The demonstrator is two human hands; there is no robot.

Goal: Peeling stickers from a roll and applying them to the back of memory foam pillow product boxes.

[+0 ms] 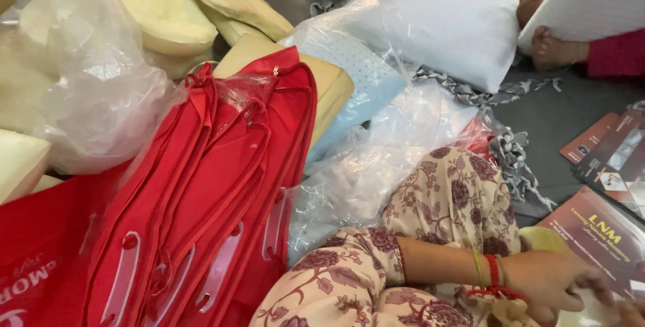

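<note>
My left hand (pixel 552 280), with red and green bangles at the wrist, reaches across my floral-trousered knee (pixel 457 193) to the bottom right. Its blurred fingers close on the lower edge of a brown printed leaflet (pixel 598 236). A pale yellow foam piece (pixel 537 236) lies just beside the wrist. Only a blurred bit of my right hand (pixel 630 312) shows at the bottom right corner, close to the same leaflet; its fingers cannot be made out.
A stack of red zip bags (pixel 208 193) fills the left. Clear plastic wrappers (pixel 101 99), yellow foam pillows (pixel 161 5) and white and blue pillows (pixel 443 25) lie behind. More leaflets (pixel 608 149) lie at right. Another person's bare feet (pixel 551 48) are top right.
</note>
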